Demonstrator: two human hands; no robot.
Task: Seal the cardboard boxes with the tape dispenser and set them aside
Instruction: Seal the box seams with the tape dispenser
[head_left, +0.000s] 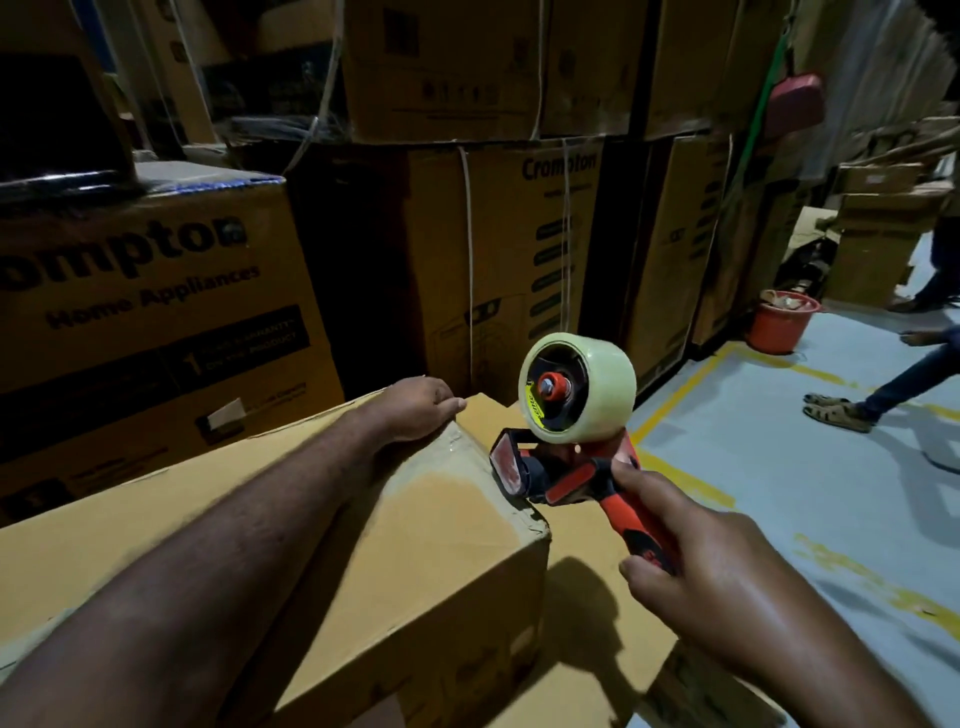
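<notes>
we look down from head height in a dim warehouse aisle. in front of us sits a plain brown cardboard box, closed, resting on a flatter sheet of brown cardboard that sticks out on its right side.

the left hand lies palm down on the box's far top corner, forearm stretched across the lid. its fingers drop over the far edge out of sight, so we cannot tell whether they are curled around it. a glossy patch of clear tape shines on the lid just beside this hand.

the right hand is wrapped around the handle of a red and black handheld tape dispenser. the dispenser carries a fat roll of pale clear tape on top. its front plate sits at the box's near right top corner; whether it touches is unclear.

behind the box rise stacked brown cartons printed "crompton", some bound with thin straps. to the right is grey floor with yellow painted lines. a red plastic bucket stands near the cartons. the sandalled feet of another person show at the right edge.
</notes>
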